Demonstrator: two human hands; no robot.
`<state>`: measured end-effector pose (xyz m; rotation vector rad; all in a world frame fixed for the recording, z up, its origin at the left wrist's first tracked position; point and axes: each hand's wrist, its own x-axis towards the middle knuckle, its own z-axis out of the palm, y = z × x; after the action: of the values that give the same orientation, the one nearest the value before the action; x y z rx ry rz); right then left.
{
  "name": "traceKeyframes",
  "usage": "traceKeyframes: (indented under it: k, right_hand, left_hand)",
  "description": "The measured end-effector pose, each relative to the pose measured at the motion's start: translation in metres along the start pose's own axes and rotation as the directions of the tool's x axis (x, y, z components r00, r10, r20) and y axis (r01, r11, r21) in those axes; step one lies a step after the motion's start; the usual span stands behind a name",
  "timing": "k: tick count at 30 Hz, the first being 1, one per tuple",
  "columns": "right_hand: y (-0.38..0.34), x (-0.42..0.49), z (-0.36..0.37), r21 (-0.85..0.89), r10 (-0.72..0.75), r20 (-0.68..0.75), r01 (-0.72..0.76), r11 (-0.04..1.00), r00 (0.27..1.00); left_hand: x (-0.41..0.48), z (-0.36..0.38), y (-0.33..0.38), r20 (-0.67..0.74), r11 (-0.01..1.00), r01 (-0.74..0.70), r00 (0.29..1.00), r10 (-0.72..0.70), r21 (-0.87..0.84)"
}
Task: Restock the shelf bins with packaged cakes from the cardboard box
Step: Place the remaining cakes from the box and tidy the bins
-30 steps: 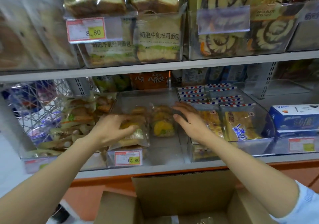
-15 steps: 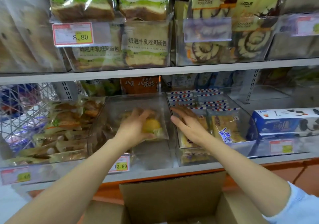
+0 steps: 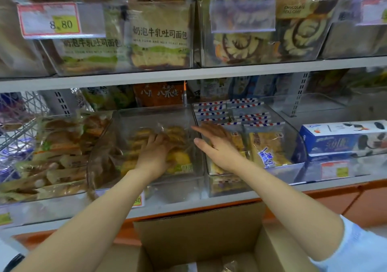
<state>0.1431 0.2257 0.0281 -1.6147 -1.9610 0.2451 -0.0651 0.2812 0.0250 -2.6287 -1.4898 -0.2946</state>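
A packaged cake (image 3: 180,159) is being settled into the clear bin (image 3: 146,115).

Nearest, the cardboard box (image 3: 199,240) is being kept open below the shelf (image 3: 219,201). Inside the bin, the cake is being clasped by the left grip (image 3: 154,156), fingers curled over its wrap. The right grip (image 3: 217,146) is being held released beside the bin wall. The packet is judged light, soft, slippery and crushable, best taken by its sides. Farther up, "8.80" is being shown on a price tag (image 3: 50,20) and "MILK FOAM AND MILK TOAST BREAD" on a bread bag (image 3: 160,36).
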Motion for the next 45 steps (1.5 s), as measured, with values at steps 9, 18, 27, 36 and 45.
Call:
traceKeyframes:
  k: [9, 18, 27, 36, 45]
  right_hand:
    - [-0.019, -0.025, -0.012, 0.103, -0.146, -0.187, 0.168, 0.980, 0.971]
    - [-0.001, -0.166, 0.068, 0.072, -0.140, 0.261, 0.125, 0.989, 0.955]
    - [0.097, -0.221, 0.205, -0.266, 0.306, 0.681, -0.164, 0.950, 0.666]
    - [0.119, -0.229, 0.234, -0.523, 0.380, 0.500, -0.078, 0.849, 0.778]
    - [0.105, -0.211, 0.181, 0.157, 0.224, 0.327, -0.286, 0.945, 0.918]
  left_hand:
    - [-0.060, -0.029, 0.017, -0.311, 0.989, -0.133, 0.945, 0.106, -0.068]
    - [-0.201, 0.080, 0.043, -0.251, 0.977, -0.209, 0.945, 0.209, 0.026]
    - [-0.226, 0.162, 0.004, -0.010, 0.990, 0.095, 0.995, -0.095, 0.101]
    - [-0.225, 0.177, 0.005, -0.050, 0.992, 0.120, 0.992, -0.118, 0.045]
    - [-0.231, 0.179, 0.024, -0.093, 0.978, -0.007, 0.996, -0.013, -0.211]
